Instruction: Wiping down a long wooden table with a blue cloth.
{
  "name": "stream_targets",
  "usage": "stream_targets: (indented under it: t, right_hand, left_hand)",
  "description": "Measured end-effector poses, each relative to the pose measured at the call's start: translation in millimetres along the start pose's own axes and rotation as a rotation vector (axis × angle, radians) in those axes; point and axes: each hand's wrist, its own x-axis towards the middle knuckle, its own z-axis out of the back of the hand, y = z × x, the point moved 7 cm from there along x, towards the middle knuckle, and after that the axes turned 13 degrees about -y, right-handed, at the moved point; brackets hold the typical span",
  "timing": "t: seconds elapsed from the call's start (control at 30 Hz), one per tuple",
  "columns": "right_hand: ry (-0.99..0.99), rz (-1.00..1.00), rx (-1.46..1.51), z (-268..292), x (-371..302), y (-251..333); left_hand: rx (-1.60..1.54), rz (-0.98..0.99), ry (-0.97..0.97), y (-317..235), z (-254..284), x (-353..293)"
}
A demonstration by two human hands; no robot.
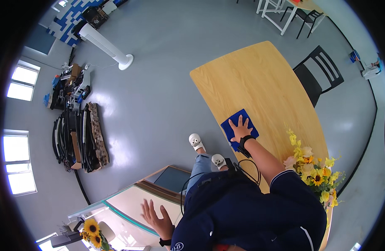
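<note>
My right hand (241, 129) lies flat with fingers spread on a folded dark blue cloth (228, 129). The cloth rests at the left edge of a long wooden table (255, 79), and my palm covers part of it. A black band circles my right wrist. Away from the table, at the lower left, my left hand (157, 218) hovers with its fingers apart and nothing in it. It appears in front of a white and brown counter.
Yellow and pink flowers (315, 171) stand at the table's near right side. A black chair (320, 71) is on its far right. Behind my left hand is a curved counter (134, 205) with sunflowers (93, 230). A white tower fan (106, 47) stands farther off, near piled equipment.
</note>
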Motion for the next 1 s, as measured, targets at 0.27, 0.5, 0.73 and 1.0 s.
stream_targets:
  t: [0.27,0.5,0.73,1.0]
  right_hand:
    - [0.02,-0.036,0.026,3,13,8]
    - [0.067,-0.048,0.039,10,34,27]
    - [0.033,-0.099,0.036,29,84,51]
    - [0.024,-0.145,0.042,43,124,76]
  left_hand:
    - [-0.471,-0.492,0.169,-107,-60,98]
    - [-0.657,-0.676,0.081,-121,-90,182]
    - [-0.497,-0.219,0.138,-4,-154,236]
    - [-0.589,-0.029,0.231,26,-179,249]
